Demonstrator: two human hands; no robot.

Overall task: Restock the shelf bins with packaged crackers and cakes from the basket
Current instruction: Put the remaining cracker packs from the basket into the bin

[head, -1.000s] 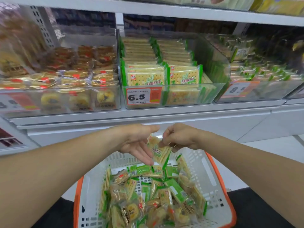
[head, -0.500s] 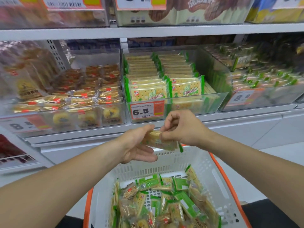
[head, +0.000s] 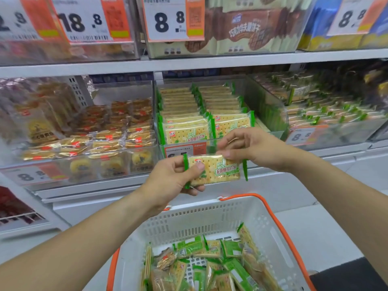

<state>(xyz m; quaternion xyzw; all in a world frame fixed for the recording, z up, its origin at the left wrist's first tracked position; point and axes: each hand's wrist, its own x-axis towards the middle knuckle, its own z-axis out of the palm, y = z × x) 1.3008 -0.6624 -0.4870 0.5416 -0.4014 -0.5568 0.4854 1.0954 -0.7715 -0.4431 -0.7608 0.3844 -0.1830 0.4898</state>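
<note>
Both hands hold one green-edged cracker packet (head: pixel 218 170) flat in front of the shelf. My left hand (head: pixel 171 178) grips its left end and my right hand (head: pixel 252 148) pinches its upper right edge. Just behind it stands the clear cracker bin (head: pixel 270 120), filled with two rows of the same packets. Left of that, a clear bin (head: pixel 109 173) holds gold-wrapped cakes. Below my hands sits the white basket (head: pixel 201 219) with orange handles, holding several cracker packets and a few cake packets.
A third clear bin (head: pixel 336 133) of green-wrapped crackers is on the right. The shelf above carries bins with price tags (head: pixel 168 19). A white shelf ledge (head: pixel 117 192) juts out below the bins. Pale floor shows right of the basket.
Both hands rose from the basket toward the cracker bin, carrying the packet. The packet turned from edge-on to face-up, its label now showing. The camera tilted upward.
</note>
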